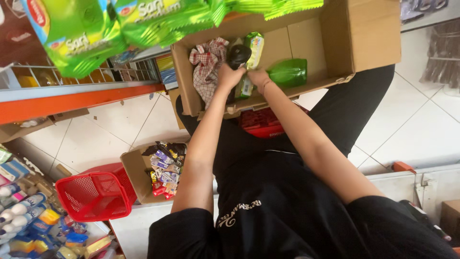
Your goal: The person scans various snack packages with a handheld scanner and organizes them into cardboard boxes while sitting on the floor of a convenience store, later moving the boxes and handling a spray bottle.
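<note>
White tiled floor (417, 129) underfoot, a shop aisle, with an orange-edged shelf (72, 103) running off at nine o'clock and green snack packets (81, 33) hanging along the top from ten to twelve. The person, in black, looks down at an open cardboard box (369, 33) at twelve o'clock. Inside it, count with me: one red-and-white checked cloth (207, 64) on the left side, one black spray head (238, 53) just beside it, one green bottle (289, 72) lying on its side toward one o'clock, and one green-and-yellow pouch (254, 48) standing in the middle. The left hand (229, 76) has its grip closed around the dark bottle under that spray head. The right hand (258, 76) sits touching the pouch, its grip folded on the lower part of it. Under the box, one red crate (262, 122) peeks out. Down at seven o'clock, a second, smaller cardboard box (135, 168) holds a heap of small wrapped sweets, too many to count. At eight o'clock there is one red mesh basket (93, 196), nothing visible in it. Bottles and packets (24, 211) crowd the lower-left corner.
</note>
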